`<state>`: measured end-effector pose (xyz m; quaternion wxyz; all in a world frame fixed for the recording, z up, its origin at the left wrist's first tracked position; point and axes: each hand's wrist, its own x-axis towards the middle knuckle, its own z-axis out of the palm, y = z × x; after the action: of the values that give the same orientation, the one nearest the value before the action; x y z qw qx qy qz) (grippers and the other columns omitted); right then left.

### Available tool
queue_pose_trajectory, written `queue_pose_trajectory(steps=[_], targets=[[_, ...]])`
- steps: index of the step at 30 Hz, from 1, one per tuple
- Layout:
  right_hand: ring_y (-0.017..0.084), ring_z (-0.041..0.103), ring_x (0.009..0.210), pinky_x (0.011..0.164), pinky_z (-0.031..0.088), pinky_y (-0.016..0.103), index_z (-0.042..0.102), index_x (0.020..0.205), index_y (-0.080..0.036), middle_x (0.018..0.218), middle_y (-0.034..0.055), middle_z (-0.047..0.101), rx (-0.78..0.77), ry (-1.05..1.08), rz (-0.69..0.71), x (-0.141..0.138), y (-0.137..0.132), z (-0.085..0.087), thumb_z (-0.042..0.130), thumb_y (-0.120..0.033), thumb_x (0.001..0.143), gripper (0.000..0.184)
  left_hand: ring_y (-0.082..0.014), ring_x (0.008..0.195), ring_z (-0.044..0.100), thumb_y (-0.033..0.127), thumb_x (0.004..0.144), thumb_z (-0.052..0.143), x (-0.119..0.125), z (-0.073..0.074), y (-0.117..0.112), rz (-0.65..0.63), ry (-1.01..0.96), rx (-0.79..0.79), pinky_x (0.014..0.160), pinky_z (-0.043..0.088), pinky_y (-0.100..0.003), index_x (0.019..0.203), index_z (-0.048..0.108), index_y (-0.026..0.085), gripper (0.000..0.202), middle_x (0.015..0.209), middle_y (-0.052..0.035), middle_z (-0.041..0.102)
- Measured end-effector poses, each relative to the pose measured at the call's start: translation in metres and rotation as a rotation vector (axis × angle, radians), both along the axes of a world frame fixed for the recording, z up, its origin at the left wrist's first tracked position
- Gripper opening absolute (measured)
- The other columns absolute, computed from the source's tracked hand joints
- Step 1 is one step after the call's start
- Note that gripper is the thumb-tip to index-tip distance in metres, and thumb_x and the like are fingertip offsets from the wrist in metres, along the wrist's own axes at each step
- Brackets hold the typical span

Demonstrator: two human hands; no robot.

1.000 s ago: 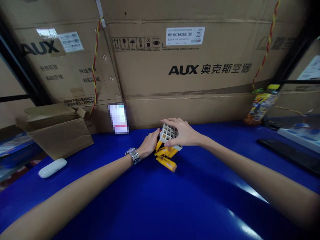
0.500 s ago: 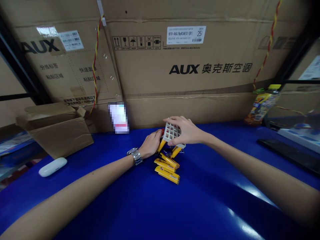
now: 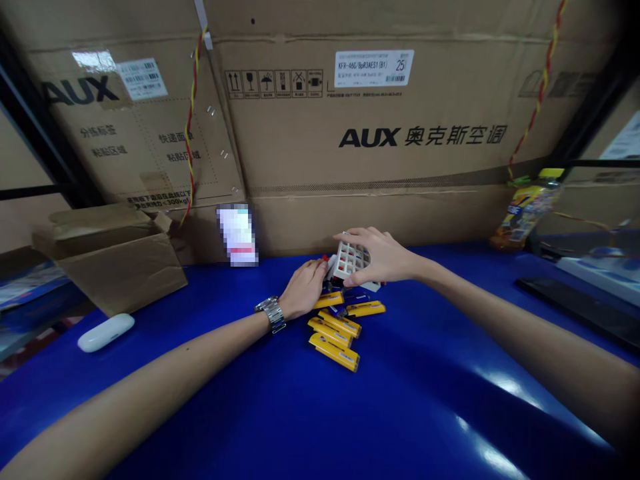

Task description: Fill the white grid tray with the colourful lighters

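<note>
My right hand (image 3: pixel 387 259) grips a white plastic grid rack (image 3: pixel 345 272) from the right, thumb below and fingers over the top. The rack is tilted, its square cells facing me, with red bits showing through. Close on its left is my left hand (image 3: pixel 303 290), with a metal watch (image 3: pixel 273 313) at the wrist. Its fingers are curled together by a pale piece; what they hold is hidden. Several yellow lighters lie below the rack, among them a front one (image 3: pixel 335 352) and a right one (image 3: pixel 366 309). Dark blue lighters (image 3: pixel 356 298) lie partly hidden behind.
A blue table surface (image 3: pixel 300 413) spreads under everything. An opened cardboard box (image 3: pixel 125 267) and a white case (image 3: pixel 106 333) are at the left. A lit phone (image 3: pixel 237 233) leans against a large carton (image 3: pixel 425 173). A drink bottle (image 3: pixel 527 210) and a black slab (image 3: pixel 575 310) stand right.
The rack has moved slightly right and up with my right hand. Yellow lighters that stood slanted under it now lie flat on the table. My left hand has shifted slightly right.
</note>
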<state>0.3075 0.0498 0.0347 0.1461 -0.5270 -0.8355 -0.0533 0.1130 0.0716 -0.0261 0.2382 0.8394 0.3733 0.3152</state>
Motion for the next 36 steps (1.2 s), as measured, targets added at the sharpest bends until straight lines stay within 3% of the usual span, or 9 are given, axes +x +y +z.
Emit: queue_pose_trajectory(steps=[7,13,21,28,33,36], targets=[[0.043,0.039,0.124,0.093,0.033,0.064,0.046,0.137,-0.023,0.138,0.0175,0.046,-0.043,0.004,-0.006,0.001,0.000,0.002,0.071,-0.063,0.053,0.095,-0.0245,0.112,0.052,0.033,0.096,0.024,-0.001,-0.003,0.001,0.030,0.063,0.065,0.101,0.034,-0.036,0.113,0.057,0.012,0.042,0.117,-0.0139,0.059],[0.035,0.053,0.115,0.094,0.043,0.051,0.054,0.130,-0.019,0.127,0.0134,0.058,-0.098,0.110,0.056,0.005,0.001,0.007,0.063,-0.066,0.063,0.082,-0.0249,0.107,0.053,0.037,0.095,0.028,-0.004,-0.006,0.003,0.092,0.109,0.055,0.099,0.035,-0.037,0.106,0.060,0.016,0.039,0.114,-0.0122,0.058],[0.032,0.057,0.111,0.094,0.045,0.045,0.057,0.126,-0.018,0.123,0.0115,0.061,-0.122,0.207,0.080,0.017,0.002,0.008,0.069,-0.062,0.060,0.080,-0.0254,0.108,0.053,0.039,0.095,0.031,-0.009,-0.005,0.003,0.108,0.175,0.119,0.097,0.038,-0.039,0.110,0.059,0.016,0.039,0.116,-0.0126,0.058],[0.030,0.059,0.104,0.090,0.046,0.042,0.056,0.125,-0.017,0.118,0.0116,0.063,-0.144,0.269,0.071,0.025,0.003,0.020,0.069,-0.057,0.063,0.075,-0.0245,0.108,0.055,0.039,0.096,0.030,-0.010,-0.006,0.004,0.116,0.230,0.172,0.095,0.041,-0.041,0.110,0.058,0.017,0.038,0.116,-0.0108,0.058],[0.026,0.061,0.094,0.081,0.050,0.041,0.056,0.122,-0.018,0.106,0.0097,0.065,-0.158,0.434,0.111,0.027,0.004,0.020,0.072,-0.052,0.064,0.069,-0.0237,0.103,0.057,0.037,0.096,0.032,-0.011,-0.004,0.003,0.104,0.210,0.193,0.092,0.044,-0.040,0.102,0.059,0.016,0.035,0.110,-0.0105,0.059],[0.025,0.060,0.096,0.081,0.051,0.040,0.051,0.118,-0.019,0.105,0.0091,0.062,-0.184,0.636,0.163,0.021,-0.001,0.015,0.076,-0.046,0.061,0.067,-0.0231,0.097,0.058,0.036,0.096,0.032,-0.011,0.003,0.000,0.058,0.152,0.199,0.089,0.045,-0.040,0.097,0.059,0.015,0.034,0.102,-0.0100,0.062]])
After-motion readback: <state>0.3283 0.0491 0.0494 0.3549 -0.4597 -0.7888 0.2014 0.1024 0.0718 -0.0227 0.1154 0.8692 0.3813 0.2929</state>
